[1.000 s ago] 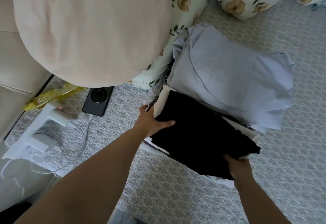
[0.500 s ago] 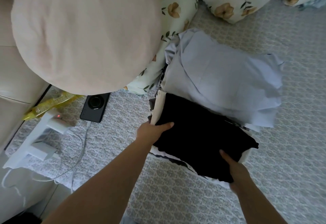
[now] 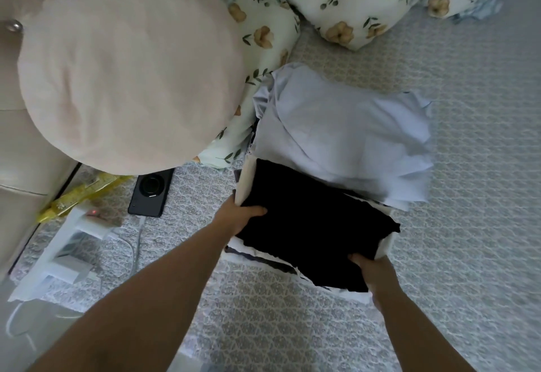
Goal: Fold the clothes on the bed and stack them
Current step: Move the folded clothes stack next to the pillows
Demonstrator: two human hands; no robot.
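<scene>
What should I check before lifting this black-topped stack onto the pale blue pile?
1. Left hand grips the stack's left edge, thumb on the black garment: ok.
2. Right hand grips the near right corner: ok.
3. White layers under the black one caught by both hands: cannot tell.
4. Pale blue pile top flat: not ok, rumpled.
5. Phone and cable apart from the stack: ok.

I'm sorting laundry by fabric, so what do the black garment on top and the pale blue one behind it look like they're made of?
Black garment: soft matte knit, probably cotton jersey; it shows no sheen and its edges look limp and ragged. Pale blue garment: thin, smooth woven cloth, possibly cotton or a blend, lying in flat, crisp-edged layers with shallow creases. Neither weave is visible up close.
</scene>
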